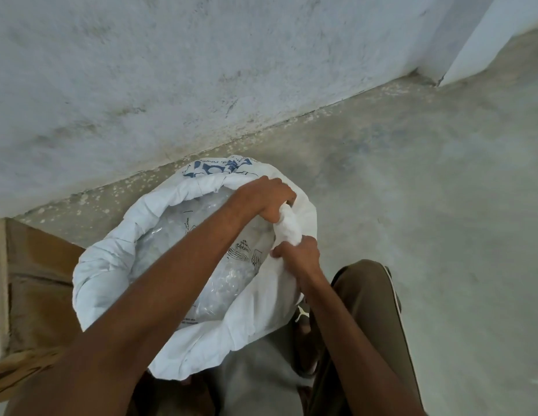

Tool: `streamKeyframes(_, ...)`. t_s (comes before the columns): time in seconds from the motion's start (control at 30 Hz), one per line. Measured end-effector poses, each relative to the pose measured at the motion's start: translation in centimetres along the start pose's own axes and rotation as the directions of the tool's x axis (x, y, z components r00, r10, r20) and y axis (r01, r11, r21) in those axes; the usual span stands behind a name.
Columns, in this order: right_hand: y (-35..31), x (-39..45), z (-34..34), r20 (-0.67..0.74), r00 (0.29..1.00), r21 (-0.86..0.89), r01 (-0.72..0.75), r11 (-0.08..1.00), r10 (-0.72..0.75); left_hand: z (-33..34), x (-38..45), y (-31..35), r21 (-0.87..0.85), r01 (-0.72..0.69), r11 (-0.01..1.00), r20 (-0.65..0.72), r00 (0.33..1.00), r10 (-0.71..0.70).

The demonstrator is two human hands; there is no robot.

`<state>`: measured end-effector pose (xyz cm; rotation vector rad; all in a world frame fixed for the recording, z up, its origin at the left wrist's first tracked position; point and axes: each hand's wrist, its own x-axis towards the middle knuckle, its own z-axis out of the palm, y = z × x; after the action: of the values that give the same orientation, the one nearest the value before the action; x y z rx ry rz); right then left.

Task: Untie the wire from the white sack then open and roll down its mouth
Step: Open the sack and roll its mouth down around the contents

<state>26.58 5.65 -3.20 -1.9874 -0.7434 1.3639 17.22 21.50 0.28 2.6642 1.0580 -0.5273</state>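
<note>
Right now both my hands have a grip on the rolled rim of the white sack (198, 334), on its right side. My left hand (269, 201) reaches across the open mouth and curls its fingers around a bunched fold of the rim at the far right; my right hand (300, 256) pinches the same bunch just nearer to me, thumb on the inner side. The fingertips of both hands are buried in the cloth, so I cannot see how deep they go.

The sack stands on the concrete floor (426, 181) close to the wall (171, 70), mouth open and its edge turned down into a thick roll all the way round. Inside lies a clear plastic liner (177, 235) holding small pale, translucent pieces (228, 280); my left forearm hides much of them. The liner carries black line drawings and small print (242, 250), too fine to read. On the far outer side of the sack there is blue lettering (213, 169), upside down and partly folded under, so I cannot make out a word.

At the left edge a brown cardboard box (36, 280) is cut off by the frame. Near right, my trouser leg (366, 310) and a sandal (303, 318) show below the sack.
</note>
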Motion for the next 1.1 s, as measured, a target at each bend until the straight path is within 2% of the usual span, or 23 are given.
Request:
streamKeyframes(0.07,-0.6,0.1,-0.6,0.064,0.995,0.14,-0.081,0.987,0.073,0.5,-2.9,0.5,-0.233,0.005,0.973,-0.165,0.985,-0.044)
streamKeyframes(0.13,-1.2,0.4,-1.0,0.179,0.974,0.307,-0.189,0.933,0.138,2.3,-7.0,1.8,-0.502,-0.055,0.863,-0.39,0.905,-0.169)
streamKeyframes(0.17,-1.5,0.5,-1.1,0.261,0.955,0.399,-0.241,0.885,0.143,3.7,-9.1,2.8,-0.623,-0.069,0.779,-0.412,0.876,-0.252)
streamKeyframes(0.23,-2.1,0.5,-1.3,0.387,0.917,0.514,-0.297,0.805,0.092,6.0,-12.8,5.4,-0.759,0.01,0.651,-0.279,0.899,-0.339)
streamKeyframes(0.3,-1.9,0.1,-1.4,0.424,0.904,0.567,-0.316,0.761,0.059,8.4,-14.7,8.0,-0.721,0.121,0.682,-0.187,0.914,-0.36)
streamKeyframes(0.33,-1.5,0.0,-1.4,0.414,0.908,0.578,-0.317,0.752,0.064,9.4,-15.1,8.9,-0.692,0.154,0.705,-0.195,0.901,-0.388)
streamKeyframes(0.4,-0.9,-0.3,-1.0,0.39,0.919,0.588,-0.298,0.752,0.06,10.7,-15.5,10.0,-0.709,0.179,0.682,-0.238,0.849,-0.471)
streamKeyframes(0.43,-0.7,-0.5,-0.8,0.35,0.936,0.575,-0.257,0.777,0.05,11.0,-15.6,10.3,-0.722,0.184,0.667,-0.254,0.826,-0.503)
streamKeyframes(0.5,0.0,-0.9,-0.4,0.172,0.983,0.478,-0.143,0.867,0.068,11.2,-15.7,10.5,-0.717,0.194,0.669,-0.294,0.787,-0.543)
streamKeyframes(0.57,0.6,-2.8,-0.2,0.05,0.992,0.346,-0.126,0.93,0.115,11.6,-15.9,11.3,-0.687,0.185,0.703,-0.377,0.736,-0.562)
streamKeyframes(0.63,1.1,-4.9,0.2,0.079,0.979,0.332,-0.203,0.921,0.187,12.1,-16.2,12.9,-0.6,0.158,0.784,-0.515,0.673,-0.53)
streamKeyframes(0.73,1.0,-6.2,0.2,0.163,0.971,0.496,-0.232,0.837,0.172,12.6,-16.8,14.8,-0.467,0.107,0.878,-0.631,0.654,-0.416)
streamKeyframes(0.77,0.9,-6.2,-0.1,0.195,0.97,0.525,-0.23,0.819,0.147,12.8,-17.1,14.8,-0.489,0.073,0.869,-0.628,0.662,-0.409)
streamKeyframes(0.83,0.6,-6.8,-0.7,0.243,0.963,0.548,-0.237,0.802,0.118,12.9,-18.5,14.4,-0.631,-0.001,0.776,-0.553,0.701,-0.449)
streamKeyframes(0.87,0.6,-7.1,-1.0,0.25,0.96,0.569,-0.248,0.784,0.122,13.1,-19.3,14.2,-0.69,-0.018,0.723,-0.508,0.724,-0.466)
streamKeyframes(0.9,0.7,-7.4,-1.4,0.249,0.96,0.592,-0.257,0.763,0.13,13.4,-20.2,14.1,-0.701,0.005,0.713,-0.486,0.729,-0.482)
streamKeyframes(1.0,0.7,-8.3,-2.2,0.258,0.959,0.643,-0.261,0.72,0.117,14.0,-22.3,13.6,-0.645,0.226,0.73,-0.388,0.727,-0.567)
streamKeyframes(1.1,1.3,-9.0,-1.8,0.312,0.948,0.66,-0.269,0.702,0.07,14.6,-23.1,13.8,-0.547,0.372,0.75,-0.338,0.722,-0.604)
